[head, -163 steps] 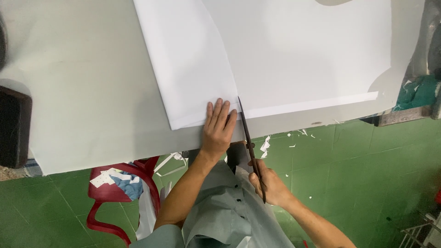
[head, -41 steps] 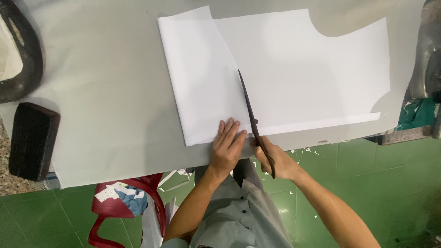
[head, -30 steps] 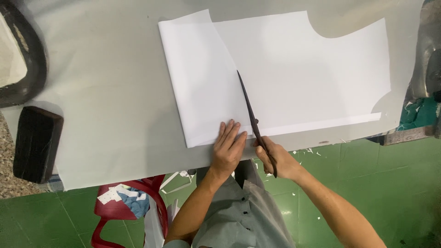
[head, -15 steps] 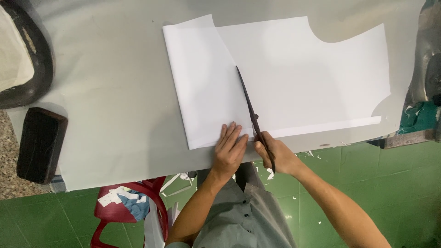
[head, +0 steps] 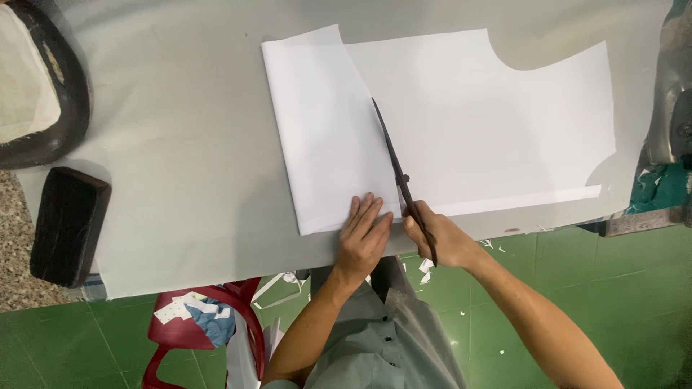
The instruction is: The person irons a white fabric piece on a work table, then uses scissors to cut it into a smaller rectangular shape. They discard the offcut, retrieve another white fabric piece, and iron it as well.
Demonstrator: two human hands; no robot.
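Note:
A large white sheet (head: 490,122) lies on the grey table (head: 180,144), with a curved notch cut from its far edge. A narrower white piece (head: 324,137) lies at its left, separated along a slanted cut. My left hand (head: 364,238) rests flat on the near edge of that narrower piece, fingers apart. My right hand (head: 436,238) grips the handles of dark scissors (head: 400,173), whose blades point away from me along the cut line.
A black rectangular block (head: 68,223) lies at the table's left edge. A dark round rim holding pale cloth (head: 32,86) sits at the far left. A red plastic stool (head: 202,324) with paper scraps stands on the green floor. A machine part (head: 670,122) is at right.
The scissors have advanced farther up the sheet along the slanted cut. The view has shifted, so the sheet now sits lower and more of the left-hand objects show.

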